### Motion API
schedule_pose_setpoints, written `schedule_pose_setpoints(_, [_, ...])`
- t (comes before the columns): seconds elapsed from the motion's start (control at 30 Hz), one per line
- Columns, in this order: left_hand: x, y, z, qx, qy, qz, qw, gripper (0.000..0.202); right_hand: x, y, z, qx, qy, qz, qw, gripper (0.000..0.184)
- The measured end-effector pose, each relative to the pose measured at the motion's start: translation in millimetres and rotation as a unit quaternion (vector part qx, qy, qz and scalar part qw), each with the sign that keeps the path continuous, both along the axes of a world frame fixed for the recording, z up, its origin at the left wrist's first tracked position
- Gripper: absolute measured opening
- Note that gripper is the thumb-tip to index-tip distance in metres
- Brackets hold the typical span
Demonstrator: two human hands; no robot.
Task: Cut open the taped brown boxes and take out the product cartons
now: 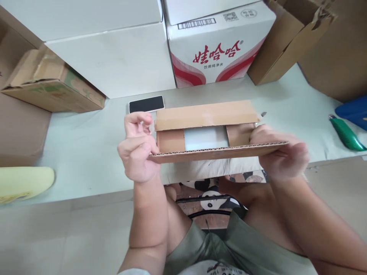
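Observation:
A small brown cardboard box (206,114) is held above the edge of a pale green table (86,149), its flaps partly folded with a pale gap showing in the middle. My left hand (137,147) grips the box's left end, thumb against the near flap's edge and fingers curled. My right hand (282,152) is blurred and grips the right end of the near flap (218,152).
A black phone (146,104) lies behind the box. A green utility knife (345,133) and a blue object (354,110) lie at the right. White cartons (114,57), a red-printed carton (218,49) and brown boxes (54,84) line the back. A yellow object (23,183) sits at the left.

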State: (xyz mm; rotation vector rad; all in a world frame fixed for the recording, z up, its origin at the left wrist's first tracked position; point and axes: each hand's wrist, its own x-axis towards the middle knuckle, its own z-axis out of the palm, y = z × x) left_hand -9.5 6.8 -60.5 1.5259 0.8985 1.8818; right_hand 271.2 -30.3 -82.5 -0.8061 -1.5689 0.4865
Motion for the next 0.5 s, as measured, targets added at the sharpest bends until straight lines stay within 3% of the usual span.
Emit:
schedule_pose_setpoints(0.13, [7,-1,0.4,-0.012,-0.023,0.099,0.995,0.049,6,0,4.1,-0.048,-0.053,0.023,0.997,0.072])
schedule_pose_setpoints(0.23, [7,8,-5.5,-0.078,-0.070,0.081,0.991,0.046,8,2,3.7,-0.125,-0.084,0.020,0.988,0.069])
schedule_pose_setpoints(0.3, [3,15,-11.2,-0.121,-0.054,0.061,0.989,0.034,10,2,2.3,-0.146,-0.081,0.039,0.985,0.077])
schedule_pose_setpoints(0.43, [-13,20,-14.4,-0.106,0.118,0.002,0.987,0.021,18,-2,1.7,-0.146,-0.096,0.069,0.982,0.049])
schedule_pose_setpoints(0.5, [-20,16,-9.3,-0.072,0.251,-0.050,0.964,0.022,21,-5,4.6,-0.116,-0.133,0.096,0.980,0.049])
